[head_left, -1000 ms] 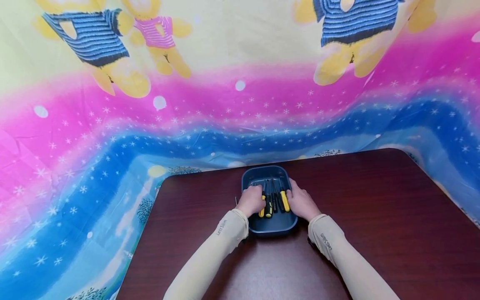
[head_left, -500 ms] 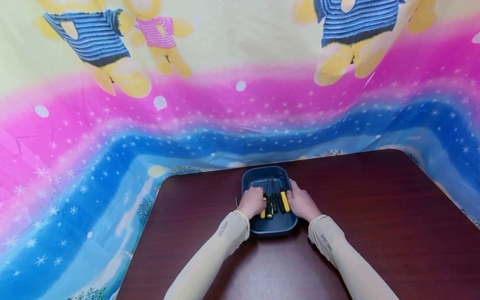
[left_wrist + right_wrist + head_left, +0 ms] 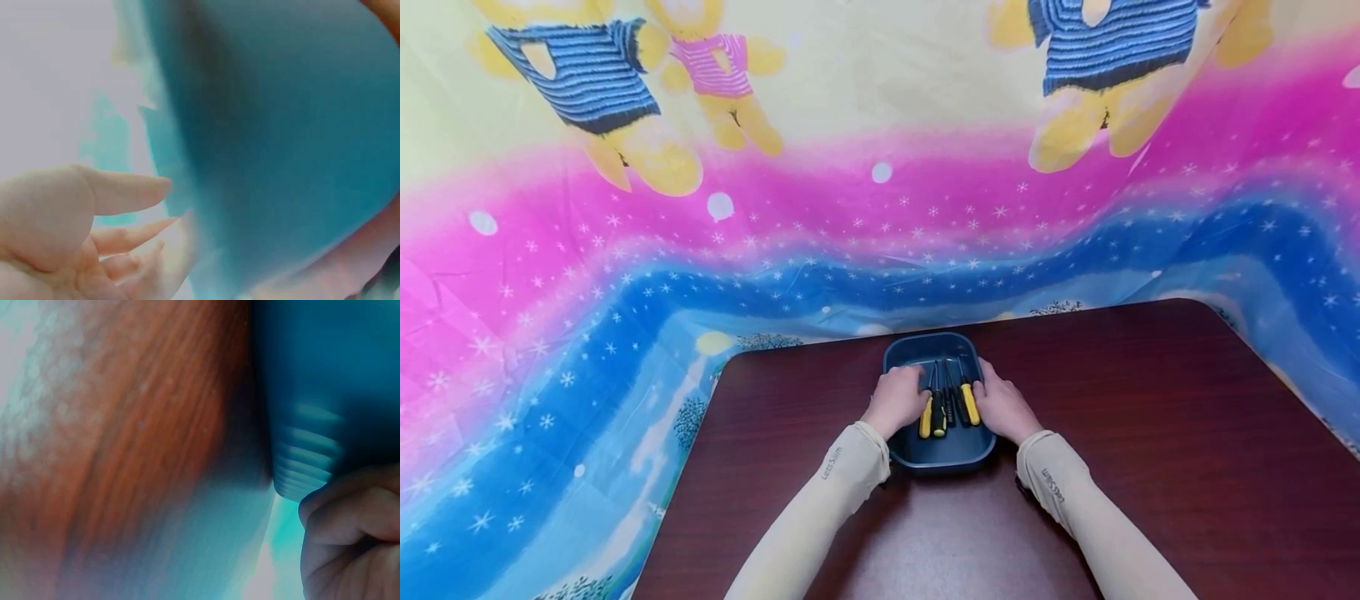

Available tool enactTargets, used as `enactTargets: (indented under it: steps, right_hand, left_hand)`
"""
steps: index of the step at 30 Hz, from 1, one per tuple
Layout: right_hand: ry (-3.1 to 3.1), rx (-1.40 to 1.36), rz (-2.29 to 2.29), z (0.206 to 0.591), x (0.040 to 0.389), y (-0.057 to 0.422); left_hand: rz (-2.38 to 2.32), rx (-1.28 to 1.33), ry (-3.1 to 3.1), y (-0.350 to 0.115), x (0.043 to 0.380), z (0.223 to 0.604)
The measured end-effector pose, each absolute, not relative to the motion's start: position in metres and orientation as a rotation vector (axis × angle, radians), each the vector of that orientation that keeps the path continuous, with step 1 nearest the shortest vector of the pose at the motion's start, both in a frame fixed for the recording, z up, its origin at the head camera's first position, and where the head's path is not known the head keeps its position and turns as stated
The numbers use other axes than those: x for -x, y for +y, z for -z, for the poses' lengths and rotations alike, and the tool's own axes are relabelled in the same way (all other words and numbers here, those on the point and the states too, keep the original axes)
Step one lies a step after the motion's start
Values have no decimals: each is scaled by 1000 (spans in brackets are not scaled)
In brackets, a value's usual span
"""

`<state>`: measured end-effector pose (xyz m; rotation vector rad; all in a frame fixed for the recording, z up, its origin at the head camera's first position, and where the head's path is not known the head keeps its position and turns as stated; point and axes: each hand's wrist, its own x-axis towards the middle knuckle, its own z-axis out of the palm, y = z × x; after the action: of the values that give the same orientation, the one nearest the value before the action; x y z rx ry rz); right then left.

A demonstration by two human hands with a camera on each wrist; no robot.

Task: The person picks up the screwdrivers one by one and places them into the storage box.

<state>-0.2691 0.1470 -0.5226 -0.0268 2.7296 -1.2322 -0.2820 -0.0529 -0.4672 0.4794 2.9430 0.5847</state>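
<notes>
A dark blue-grey plastic tray (image 3: pixel 936 454) sits on the table, and several screwdrivers (image 3: pixel 938 417) with black and yellow handles lie side by side in it. My left hand (image 3: pixel 898 400) is over the tray's left rim, beside the leftmost yellow handle (image 3: pixel 926 419). In the left wrist view its thumb and fingers are apart, with nothing seen between them; the tray wall (image 3: pixel 275 144) fills the right side. My right hand (image 3: pixel 1002 404) grips the tray's right side, thumb at the rim. Its curled fingers (image 3: pixel 350 519) show against the outer wall in the right wrist view.
The dark red-brown wooden table (image 3: pixel 1150 417) stretches out on both sides of the tray. Behind its far edge hangs a printed cloth backdrop (image 3: pixel 850 208) with bears and snowflakes.
My left hand has shifted slightly left, its fingers loosening near the leftmost handle. A thin rod seen left of the tray earlier is now hidden. The right hand stays in place.
</notes>
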Motion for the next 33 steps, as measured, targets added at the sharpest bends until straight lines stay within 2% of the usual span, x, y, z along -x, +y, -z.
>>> enactTargets:
  steps: [10, 22, 33]
  right_hand:
    - [2714, 3, 1225, 522, 270, 145]
    - [2720, 37, 1224, 520, 271, 146]
    - [2714, 22, 1219, 521, 271, 145]
  left_hand:
    - [-762, -420, 3061, -98, 275, 450]
    - [-664, -360, 3078, -145, 243, 488]
    - [-731, -369, 2969, -141, 231, 514]
